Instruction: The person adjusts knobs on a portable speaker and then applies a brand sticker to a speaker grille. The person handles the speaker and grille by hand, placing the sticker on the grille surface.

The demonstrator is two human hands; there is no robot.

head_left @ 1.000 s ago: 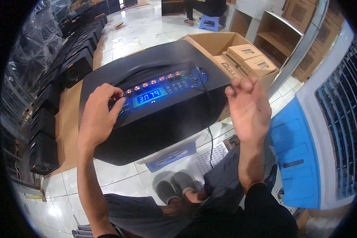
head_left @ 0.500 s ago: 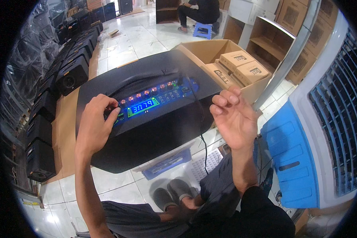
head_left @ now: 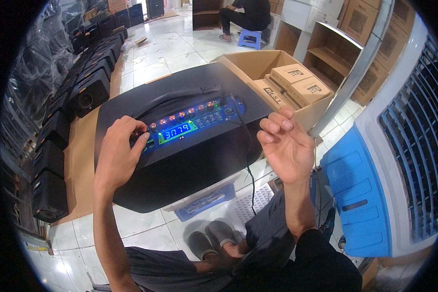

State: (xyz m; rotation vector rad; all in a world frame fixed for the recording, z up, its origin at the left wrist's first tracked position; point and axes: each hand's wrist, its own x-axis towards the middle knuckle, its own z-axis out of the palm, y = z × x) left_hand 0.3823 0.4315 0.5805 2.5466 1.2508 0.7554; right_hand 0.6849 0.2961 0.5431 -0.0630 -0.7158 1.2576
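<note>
Matte black with rounded corners, a bulky cabinet (head_left: 192, 182) is lying just toward 9 o'clock of centre, its long curved handle (head_left: 175, 99) arching beside a glossy, blue-lit control panel (head_left: 237, 108). The left hand (head_left: 119, 155) is pinching a small knob (head_left: 139, 132), partly hidden by the fingers, at 9 o'clock of the glowing rectangular display (head_left: 176, 131). At the cabinet's 3 o'clock, the right hand (head_left: 292, 151) is hovering open, fingers loosely curling. A thin black cord (head_left: 248, 168) is trailing between 4 and 5 o'clock. At 2 o'clock, an open cardboard carton (head_left: 314, 113) is holding smaller boxes (head_left: 310, 91); past 3 o'clock, a smooth blue plastic panel (head_left: 357, 180) is standing beside a slatted grille (head_left: 418, 136).
</note>
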